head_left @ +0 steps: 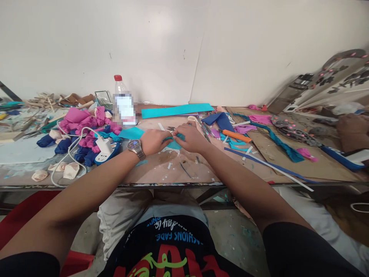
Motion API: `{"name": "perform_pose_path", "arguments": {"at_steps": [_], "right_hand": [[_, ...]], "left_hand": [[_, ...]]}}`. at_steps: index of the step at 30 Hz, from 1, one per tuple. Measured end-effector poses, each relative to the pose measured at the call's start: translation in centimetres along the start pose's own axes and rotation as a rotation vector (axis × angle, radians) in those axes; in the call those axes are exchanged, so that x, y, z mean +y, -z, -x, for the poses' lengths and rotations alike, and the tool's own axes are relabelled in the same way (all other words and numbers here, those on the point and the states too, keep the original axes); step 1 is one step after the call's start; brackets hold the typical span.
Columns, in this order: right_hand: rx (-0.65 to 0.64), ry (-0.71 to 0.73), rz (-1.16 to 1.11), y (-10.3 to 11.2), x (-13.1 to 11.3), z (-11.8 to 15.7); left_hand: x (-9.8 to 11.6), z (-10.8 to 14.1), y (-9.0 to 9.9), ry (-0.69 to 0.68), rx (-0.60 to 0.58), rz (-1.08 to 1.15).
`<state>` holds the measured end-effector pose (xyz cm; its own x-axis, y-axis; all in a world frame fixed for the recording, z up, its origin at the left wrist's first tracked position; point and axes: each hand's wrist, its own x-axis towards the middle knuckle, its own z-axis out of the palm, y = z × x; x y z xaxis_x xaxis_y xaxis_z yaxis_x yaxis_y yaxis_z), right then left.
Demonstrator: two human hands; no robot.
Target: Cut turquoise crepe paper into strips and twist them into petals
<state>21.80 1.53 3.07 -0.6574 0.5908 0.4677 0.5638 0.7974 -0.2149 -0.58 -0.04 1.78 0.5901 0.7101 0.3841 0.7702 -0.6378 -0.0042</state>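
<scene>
My left hand (pixel 155 141), with a metal-banded watch on the wrist, is closed at the fingertips on a turquoise crepe-paper strip (pixel 174 145). Opposite it, my right hand (pixel 192 137) pinches the same strip, and the two hands' fingertips nearly meet. A small part of the strip hangs below the fingers; the rest is hidden by them. Another turquoise piece (pixel 131 133) lies just beyond my left wrist. Behind both hands stretches a long flat turquoise strip (pixel 177 110). Scissors and small scraps lie close to my right hand, partly covered by it.
Pink, blue and cream rolled bundles (pixel 83 125) pile up at left, beside a power strip (pixel 107 154) with a white charger and cable. A red-capped bottle (pixel 118 78) stands behind. At right lie an orange-handled tool (pixel 236 136), coloured scraps and another person's hand (pixel 353 132).
</scene>
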Motion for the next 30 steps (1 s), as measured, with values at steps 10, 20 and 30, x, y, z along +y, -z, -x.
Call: {"name": "perform_pose_path", "arguments": {"at_steps": [10,20,30], "right_hand": [[0.005,0.008,-0.037,-0.25,-0.03,-0.03],[0.023,0.002,-0.018,-0.27,0.0,0.0],[-0.018,0.012,-0.056,0.01,0.28,-0.07]], "left_hand": [[0.23,-0.05,0.13,0.021,0.006,0.024],[0.3,-0.08,-0.01,0.026,0.013,-0.004],[0.23,-0.06,0.07,0.054,-0.004,0.055]]}}
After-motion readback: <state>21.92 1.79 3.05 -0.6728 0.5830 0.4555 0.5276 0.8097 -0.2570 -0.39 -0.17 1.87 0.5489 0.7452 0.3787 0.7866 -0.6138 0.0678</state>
